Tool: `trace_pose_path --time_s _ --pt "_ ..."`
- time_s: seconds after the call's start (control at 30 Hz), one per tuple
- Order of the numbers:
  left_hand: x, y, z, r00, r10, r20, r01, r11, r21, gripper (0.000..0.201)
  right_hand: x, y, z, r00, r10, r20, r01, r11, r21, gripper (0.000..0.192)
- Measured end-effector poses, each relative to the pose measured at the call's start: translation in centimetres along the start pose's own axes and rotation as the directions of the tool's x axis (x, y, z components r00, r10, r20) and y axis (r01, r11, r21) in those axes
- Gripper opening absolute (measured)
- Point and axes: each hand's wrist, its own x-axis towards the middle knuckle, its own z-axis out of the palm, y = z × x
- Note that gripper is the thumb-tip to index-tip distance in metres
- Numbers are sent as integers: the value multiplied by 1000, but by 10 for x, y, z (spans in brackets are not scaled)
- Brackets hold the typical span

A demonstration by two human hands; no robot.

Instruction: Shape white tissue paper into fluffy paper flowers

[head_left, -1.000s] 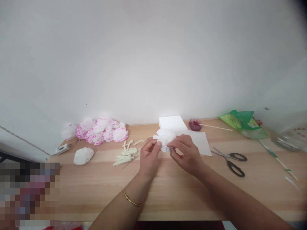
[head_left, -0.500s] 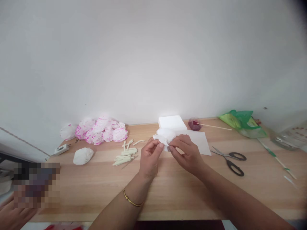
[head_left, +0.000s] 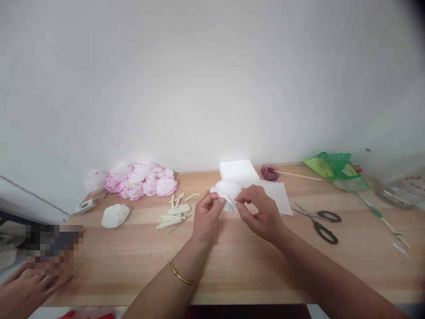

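A ruffled white paper puff (head_left: pixel 226 191) is held over the bench (head_left: pixel 116 266) between the left hand (head_left: pixel 205 221) and right hand (head_left: pixel 262 215), each with thumb and fingertips pinched on its near edge. It looks partly shaped and lacks the colour of the pink-edged puffs (head_left: pixel 133 188) gathered far left, while a white stack (head_left: pixel 238 170) behind suggests spare material; no brand, label or writing is readable.
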Motion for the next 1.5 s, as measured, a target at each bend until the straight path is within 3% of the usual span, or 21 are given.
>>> trace_pose_path --time_s 0.13,0.23,0.37,0.6,0.9,1.23,1.5 --pt "-1 -1 -1 997 -61 53 66 993 -93 17 0 1 3 999 -36 -2 36 999 -1 8" --pt "-1 -1 0 996 -57 66 63 994 -87 17 2 0 4 1000 4 8 -4 1000 23 10" --pt "-1 2 2 996 10 84 -11 1000 10 13 4 -2 3 996 82 33 -86 988 125 10" --pt "-3 6 1 988 121 96 -142 955 259 10 3 -3 2 997 59 49 -66 984 166 11" --pt "-1 2 -2 987 128 93 -148 957 248 9 3 -3 -3 977 178 114 -202 947 251 10" --pt "-1 1 -1 994 73 82 -87 977 194 12 4 -3 1 972 174 160 -209 948 241 12" --pt "-2 8 -1 989 110 95 -138 914 382 13 5 -5 1 966 197 166 -229 952 201 13"
